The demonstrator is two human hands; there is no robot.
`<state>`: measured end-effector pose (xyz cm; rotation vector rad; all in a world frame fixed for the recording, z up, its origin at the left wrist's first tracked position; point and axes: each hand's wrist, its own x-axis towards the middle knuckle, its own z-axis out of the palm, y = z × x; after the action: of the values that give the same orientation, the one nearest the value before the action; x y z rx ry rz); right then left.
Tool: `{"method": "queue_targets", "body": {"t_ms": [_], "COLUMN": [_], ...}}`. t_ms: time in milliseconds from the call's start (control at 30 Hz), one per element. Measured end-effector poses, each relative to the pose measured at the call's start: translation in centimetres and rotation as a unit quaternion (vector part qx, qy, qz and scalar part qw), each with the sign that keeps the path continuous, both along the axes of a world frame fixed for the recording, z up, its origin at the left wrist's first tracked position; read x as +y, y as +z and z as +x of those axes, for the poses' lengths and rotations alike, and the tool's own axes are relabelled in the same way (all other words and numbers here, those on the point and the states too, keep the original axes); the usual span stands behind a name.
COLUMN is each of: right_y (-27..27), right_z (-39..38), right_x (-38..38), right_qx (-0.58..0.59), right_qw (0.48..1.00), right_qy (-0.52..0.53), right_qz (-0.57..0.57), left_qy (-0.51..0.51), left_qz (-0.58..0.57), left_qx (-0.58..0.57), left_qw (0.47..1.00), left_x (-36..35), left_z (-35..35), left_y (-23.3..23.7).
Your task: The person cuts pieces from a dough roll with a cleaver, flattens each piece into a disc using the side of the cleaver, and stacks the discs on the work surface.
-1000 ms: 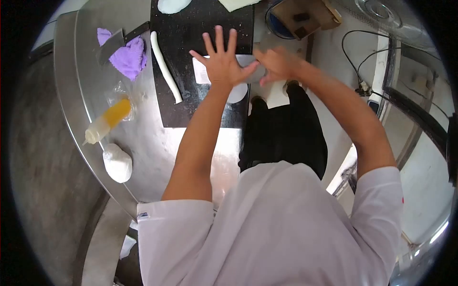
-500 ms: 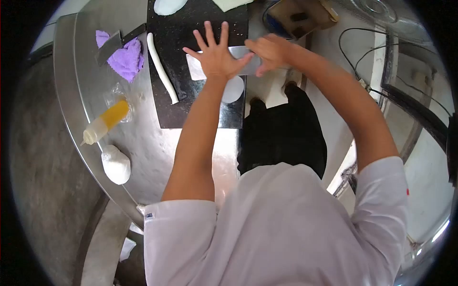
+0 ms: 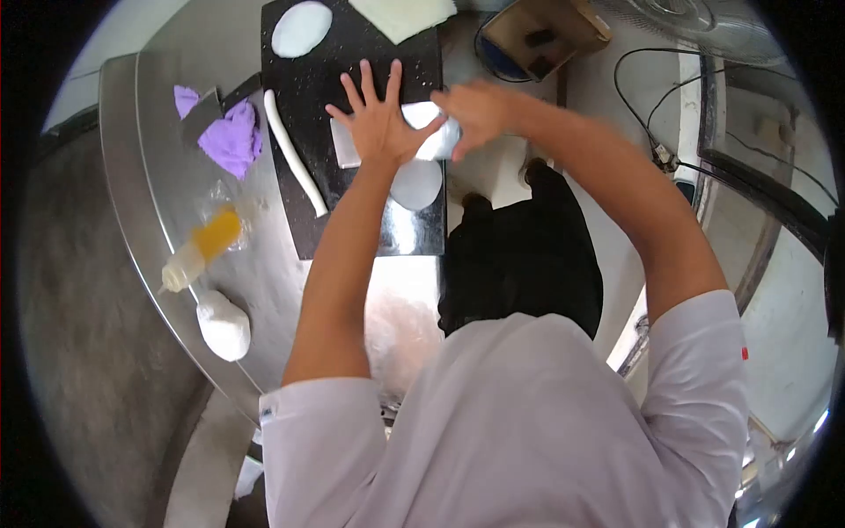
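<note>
My left hand (image 3: 378, 128) lies flat with fingers spread on a broad metal blade, which looks like a cleaver (image 3: 431, 139). At the blade's right end, my right hand (image 3: 480, 113) is closed around it; the handle is hidden in the fist. Whatever lies beneath the blade is out of sight. Just below it, a thin round dough wrapper (image 3: 415, 187) rests on the black board (image 3: 352, 48). Left of my left hand lies a long white dough rope (image 3: 295, 157).
A white oval piece (image 3: 302, 29) and a pale folded cloth (image 3: 405, 16) lie at the board's far end. On the steel counter (image 3: 273, 308) are a purple cloth (image 3: 231, 141) with another dark blade (image 3: 204, 113), an oil squeeze bottle (image 3: 202, 248) and a white wrapped lump (image 3: 223, 326).
The view has shifted, so the board and counter things sit lower in it. Both hands stay on the cleaver, whose blade now catches brighter light. My right hand and forearm are slightly blurred.
</note>
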<state>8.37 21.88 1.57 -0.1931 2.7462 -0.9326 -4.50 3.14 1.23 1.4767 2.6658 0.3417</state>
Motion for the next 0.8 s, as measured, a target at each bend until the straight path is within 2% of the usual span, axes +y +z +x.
{"method": "queue_targets", "body": {"t_ms": [67,133,233,300,400,433,533,567,667,733,800], "right_y": [1.3,-0.1,-0.3,0.7,-0.6,0.0,0.2,-0.6,-2.1,-1.0,-0.1], "right_z": [2.7,3.7,3.3,0.8,0.7,1.4,5.2,4.9,3.8,2.1,0.9], "right_x": [-3.0,-2.9,-0.8,0.6,-0.3,-1.5,-2.7,-2.4,0.2,0.7,0.4], "right_qx": [-0.115,-0.121,-0.086,-0.051,0.018,-0.053,-0.081,-0.087,0.056,0.021,0.0], "right_qw": [0.993,0.99,0.994,0.999,0.999,0.998,0.995,0.994,0.997,0.999,0.999], "right_qy": [-0.026,-0.063,-0.065,-0.008,-0.028,-0.04,-0.06,-0.057,-0.052,-0.047,-0.046], "right_qz": [0.002,-0.039,-0.022,0.01,-0.009,-0.004,-0.015,-0.018,0.008,0.01,0.013], "left_qy": [-0.042,-0.056,-0.028,0.013,-0.024,-0.046,-0.072,-0.07,-0.045,-0.038,-0.076], "left_qz": [-0.049,-0.068,-0.043,-0.029,0.01,0.006,-0.059,-0.039,0.003,0.018,0.008], "left_qx": [-0.01,0.007,0.006,0.014,0.002,-0.002,0.006,0.015,0.025,0.032,0.033], "left_qw": [0.998,0.996,0.999,0.999,1.0,0.999,0.996,0.997,0.999,0.999,0.997], "left_x": [-1.2,-0.5,0.9,1.4,1.2,0.8,-0.1,0.4,1.9,2.7,2.6], "left_z": [1.8,2.9,2.0,1.5,-0.1,0.3,3.2,3.0,1.9,0.4,-1.3], "left_y": [0.1,0.0,-0.3,0.3,0.0,-0.1,-0.2,-0.6,-1.0,-0.7,-0.2]}}
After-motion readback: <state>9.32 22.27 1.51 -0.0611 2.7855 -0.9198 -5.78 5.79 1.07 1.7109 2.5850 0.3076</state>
